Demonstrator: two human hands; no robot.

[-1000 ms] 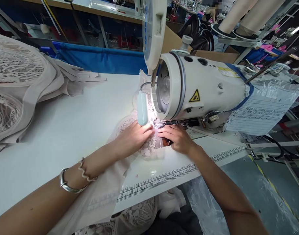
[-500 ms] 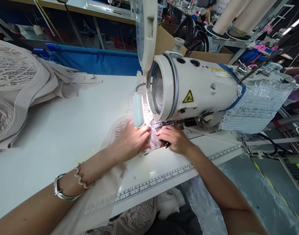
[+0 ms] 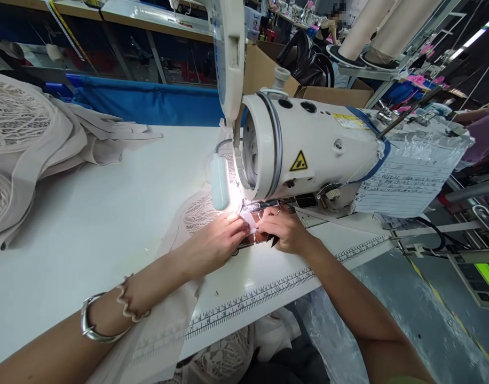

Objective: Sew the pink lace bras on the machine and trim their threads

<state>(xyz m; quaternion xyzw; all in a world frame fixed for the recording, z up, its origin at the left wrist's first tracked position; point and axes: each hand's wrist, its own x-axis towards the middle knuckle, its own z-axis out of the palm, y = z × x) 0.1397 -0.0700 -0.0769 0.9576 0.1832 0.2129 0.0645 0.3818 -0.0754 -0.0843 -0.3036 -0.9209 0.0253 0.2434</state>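
Note:
Pale pink lace fabric (image 3: pixel 200 212) lies under the sewing machine (image 3: pixel 316 146), its sheer part trailing left and down over the table edge. My left hand (image 3: pixel 220 240) is closed, fingertips pinching the fabric just in front of the needle area. Opposite it, my right hand (image 3: pixel 286 232) has its fingers curled close to the presser foot area, by the fabric's right edge. A small dark pointed tool (image 3: pixel 274 241) pokes out beneath the right fingers; its kind is unclear. Glare from the lamp (image 3: pixel 219 184) and the machine head hide the needle.
A pile of lace and beige cloth pieces (image 3: pixel 32 144) lies on the left of the white table (image 3: pixel 120 213). A printed ruler strip (image 3: pixel 248 301) follows the front edge. More lace cloth (image 3: pixel 228 354) rests on my lap. A written sheet (image 3: pixel 400 178) hangs on the machine.
The lace that lay in front of the needle between my hands has moved back, baring the brownish plate there. My left hand sits slightly lower. The whole view has shifted a little.

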